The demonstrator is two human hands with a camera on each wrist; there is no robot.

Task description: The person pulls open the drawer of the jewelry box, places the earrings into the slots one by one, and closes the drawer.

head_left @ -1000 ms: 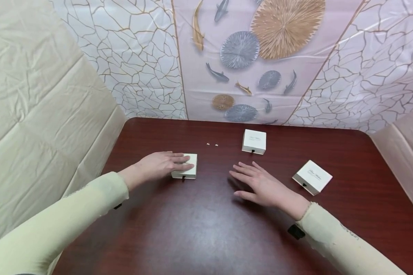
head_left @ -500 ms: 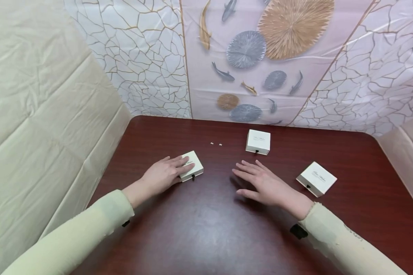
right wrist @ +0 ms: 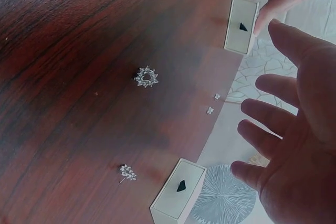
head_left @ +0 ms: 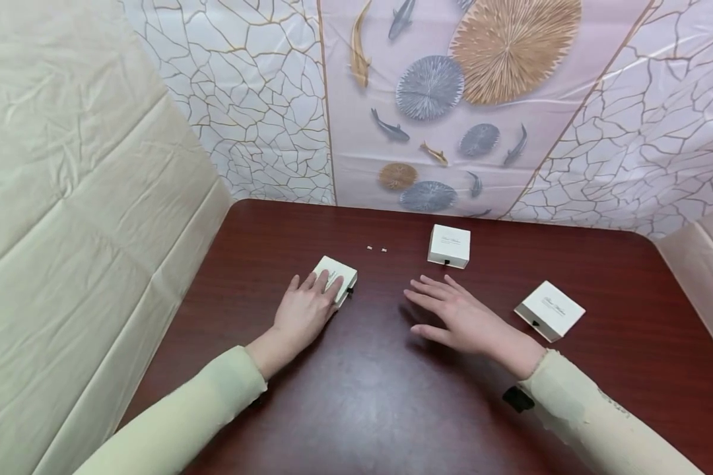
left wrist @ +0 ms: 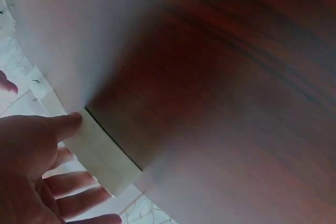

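My left hand (head_left: 304, 310) holds a small white drawer-style jewelry box (head_left: 344, 269), its fingers over the printed lid. Its thumb (left wrist: 67, 125) presses against the side in the left wrist view. A black pull tab (right wrist: 243, 27) shows on the box's front. With fingers spread, my right hand (head_left: 451, 313) hovers palm down above the table, holding nothing. Beneath it, in the right wrist view, lie a sparkling heart-shaped piece (right wrist: 146, 77) and a small jeweled piece with a thin pin (right wrist: 127, 172); the hand hides both from the head view.
Two similar white boxes stand on the dark red table (head_left: 368, 409): one at the back (head_left: 449, 244), another turned at an angle on the right (head_left: 550, 309). Two tiny stud-like pieces (head_left: 377, 249) lie toward the back. Patterned cloth (head_left: 273, 112) hangs behind the table.
The left hand has turned the box counterclockwise, so its pull tab now faces right, and shifted it slightly. The left forearm has swung inward. The right hand has hardly moved.
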